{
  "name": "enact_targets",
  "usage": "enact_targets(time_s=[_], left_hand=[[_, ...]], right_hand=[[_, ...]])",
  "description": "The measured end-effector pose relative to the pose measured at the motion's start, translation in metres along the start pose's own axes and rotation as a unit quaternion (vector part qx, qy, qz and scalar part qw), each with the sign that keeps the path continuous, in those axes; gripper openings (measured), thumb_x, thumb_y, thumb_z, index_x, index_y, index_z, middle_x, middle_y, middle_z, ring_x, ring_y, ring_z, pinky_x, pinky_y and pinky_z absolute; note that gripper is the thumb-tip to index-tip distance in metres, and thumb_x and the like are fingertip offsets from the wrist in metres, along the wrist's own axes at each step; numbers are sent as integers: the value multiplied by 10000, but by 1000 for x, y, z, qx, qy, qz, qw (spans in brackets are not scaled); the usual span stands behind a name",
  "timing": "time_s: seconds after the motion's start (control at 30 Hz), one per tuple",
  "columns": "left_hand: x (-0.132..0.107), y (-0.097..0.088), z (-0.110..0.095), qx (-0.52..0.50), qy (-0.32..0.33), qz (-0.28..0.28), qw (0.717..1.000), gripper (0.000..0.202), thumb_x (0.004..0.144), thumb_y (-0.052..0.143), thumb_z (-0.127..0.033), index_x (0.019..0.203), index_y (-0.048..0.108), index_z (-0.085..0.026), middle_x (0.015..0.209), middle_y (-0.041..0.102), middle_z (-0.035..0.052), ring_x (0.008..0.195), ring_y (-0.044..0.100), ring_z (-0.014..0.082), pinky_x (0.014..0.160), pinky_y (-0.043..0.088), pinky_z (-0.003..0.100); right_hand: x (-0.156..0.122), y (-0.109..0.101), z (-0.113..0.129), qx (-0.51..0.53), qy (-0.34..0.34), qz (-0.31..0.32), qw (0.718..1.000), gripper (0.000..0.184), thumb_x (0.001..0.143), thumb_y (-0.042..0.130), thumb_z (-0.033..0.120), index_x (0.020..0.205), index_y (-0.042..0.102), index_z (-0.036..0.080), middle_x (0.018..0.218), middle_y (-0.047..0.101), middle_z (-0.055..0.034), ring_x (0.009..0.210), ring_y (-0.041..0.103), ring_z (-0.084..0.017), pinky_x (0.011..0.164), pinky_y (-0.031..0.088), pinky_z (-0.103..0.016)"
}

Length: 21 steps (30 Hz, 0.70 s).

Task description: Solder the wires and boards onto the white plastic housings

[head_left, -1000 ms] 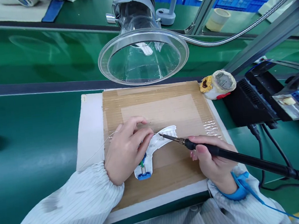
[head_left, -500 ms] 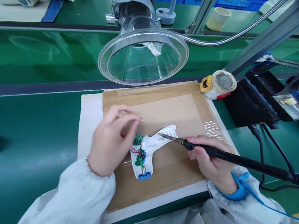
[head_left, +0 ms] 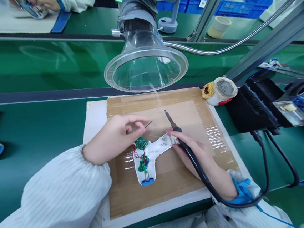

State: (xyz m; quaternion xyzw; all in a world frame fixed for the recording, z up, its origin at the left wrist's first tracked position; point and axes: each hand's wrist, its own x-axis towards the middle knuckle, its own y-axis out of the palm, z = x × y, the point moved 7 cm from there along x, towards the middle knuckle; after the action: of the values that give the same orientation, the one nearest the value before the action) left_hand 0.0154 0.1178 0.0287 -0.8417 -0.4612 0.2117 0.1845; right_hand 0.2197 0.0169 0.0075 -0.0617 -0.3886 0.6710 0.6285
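Observation:
My left hand (head_left: 118,138) hovers above the board, its thumb and forefinger pinching a short red wire (head_left: 148,124). Below it lies a white plastic housing (head_left: 155,150), open, with a blue cap (head_left: 147,181) at its lower end. Two small green circuit boards (head_left: 140,142) sit in the housing, joined by thin red wires. My right hand (head_left: 191,157) is shut on a black soldering iron (head_left: 197,168), whose metal tip (head_left: 169,118) points up and away from the housing. Its fingertips touch the housing's far end.
A cardboard pad (head_left: 163,116) lies under the work on the green bench. A clear fume funnel (head_left: 146,69) hangs above it. To the right are a tip-cleaning sponge holder (head_left: 219,91) and a black soldering station (head_left: 259,107). A co-worker's hand (head_left: 41,0) shows at the top.
My left hand has lifted off the housing and moved away, uncovering the green boards. The soldering iron has swung from lying over the housing to pointing upward, and its cord side now runs downward.

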Motion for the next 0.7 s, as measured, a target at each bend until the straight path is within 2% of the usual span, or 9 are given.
enact_targets(time_s=[0.1, 0.17, 0.27, 0.33, 0.43, 0.53, 0.6, 0.7], left_hand=[[-8, -1, -6, -93, -7, 25, 995, 237, 917, 704, -392, 1083, 770, -236, 668, 749, -18, 427, 602, 123, 410, 469, 228], [-14, 2, -9, -131, -18, 41, 990, 182, 928, 719, -390, 1031, 746, -242, 567, 698, -26, 428, 629, 148, 364, 445, 214], [-18, 5, -14, -161, -11, 30, 986, 145, 940, 726, -351, 1028, 736, -237, 616, 738, -1, 459, 659, 156, 353, 472, 208], [-20, 4, -19, -151, 23, -9, 988, 101, 954, 709, -314, 1004, 757, -240, 687, 765, 6, 478, 660, 137, 388, 514, 210], [-29, 4, -35, -51, 121, -88, 987, 133, 997, 659, -249, 945, 781, -249, 830, 781, 4, 604, 689, 117, 473, 535, 205], [-44, 14, -48, 97, 211, -153, 961, 155, 1034, 624, -190, 977, 766, -217, 922, 768, 21, 743, 695, 125, 608, 544, 243], [-52, 27, -49, 181, 243, -180, 936, 158, 1038, 611, -169, 967, 751, -194, 969, 749, 54, 819, 692, 167, 686, 532, 313], [-56, 42, -38, 252, 243, -204, 914, 196, 1021, 596, -163, 911, 753, -206, 1139, 709, 119, 1028, 665, 285, 815, 510, 441]], right_hand=[[-2, 2, -3, -21, -6, 9, 1000, 531, 1044, 609, 115, 1525, 534, 327, 1408, 734, -61, 1259, 744, -202, 1075, 635, -342], [-4, 1, -3, -28, -17, 12, 999, 534, 1043, 615, 119, 1531, 527, 316, 1403, 733, -76, 1264, 740, -211, 1074, 639, -358], [-4, 1, -1, -25, -26, 19, 999, 517, 1052, 601, 130, 1532, 524, 305, 1357, 753, -82, 1271, 735, -221, 1071, 643, -378], [-4, 0, 1, -25, -33, 19, 999, 520, 1054, 596, 124, 1536, 516, 303, 1316, 770, -73, 1259, 738, -215, 1072, 641, -371], [-2, 0, 2, -31, -35, 21, 999, 551, 1045, 604, 104, 1543, 503, 316, 1352, 752, -73, 1263, 734, -207, 1083, 636, -367], [-1, -1, 3, -34, -34, 26, 999, 556, 1042, 611, 103, 1543, 502, 318, 1360, 746, -75, 1277, 725, -206, 1071, 641, -363], [-1, -1, 3, -29, -38, 23, 999, 540, 1050, 604, 111, 1541, 504, 311, 1333, 758, -73, 1263, 730, -205, 1055, 648, -363], [-1, 1, 2, -26, -36, 22, 999, 536, 1055, 594, 119, 1544, 505, 320, 1358, 752, -70, 1253, 733, -215, 1043, 656, -387]])
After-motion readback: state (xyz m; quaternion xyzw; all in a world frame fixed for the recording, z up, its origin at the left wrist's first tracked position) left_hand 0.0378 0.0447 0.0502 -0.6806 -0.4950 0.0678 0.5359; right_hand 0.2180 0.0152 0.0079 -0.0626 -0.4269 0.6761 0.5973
